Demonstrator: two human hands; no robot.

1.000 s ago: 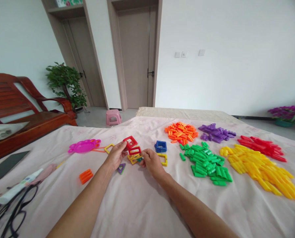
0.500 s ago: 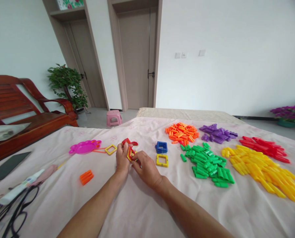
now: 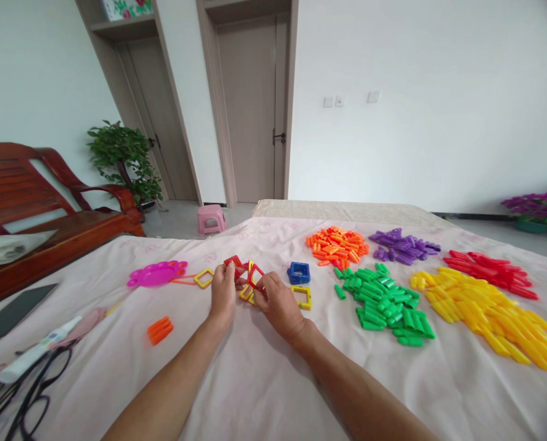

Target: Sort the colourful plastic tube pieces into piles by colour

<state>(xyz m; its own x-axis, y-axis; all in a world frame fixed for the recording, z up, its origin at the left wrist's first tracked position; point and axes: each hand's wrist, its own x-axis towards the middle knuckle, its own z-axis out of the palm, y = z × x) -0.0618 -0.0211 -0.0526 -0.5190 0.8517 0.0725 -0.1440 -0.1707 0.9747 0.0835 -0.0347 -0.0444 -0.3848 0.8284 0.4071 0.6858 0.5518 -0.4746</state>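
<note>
My left hand (image 3: 224,293) is closed on a red magnetic tile (image 3: 232,261) near the middle of the table. My right hand (image 3: 280,304) pinches another red magnetic tile (image 3: 260,270), which stands tilted against yellow pieces. Yellow tile frames (image 3: 244,294) lie between and below the fingers; how they join the red ones is partly hidden. Just beyond my right hand is a small stack of blue square tiles (image 3: 299,264), with a yellow square tile (image 3: 309,298) in front. Left of my left hand lies another yellow tile (image 3: 203,286).
Piles of orange (image 3: 337,246), purple (image 3: 402,247), green (image 3: 383,300), yellow (image 3: 489,315) and red (image 3: 491,274) plastic pieces cover the right side. A magenta toy plate (image 3: 156,275), orange pieces (image 3: 160,331), glasses (image 3: 38,383) and a white tube (image 3: 38,349) lie to the left.
My hands have drawn slightly apart. The red and yellow tiles, earlier bunched between my fingers, now show spread out, with a red tile raised at my right fingertips.
</note>
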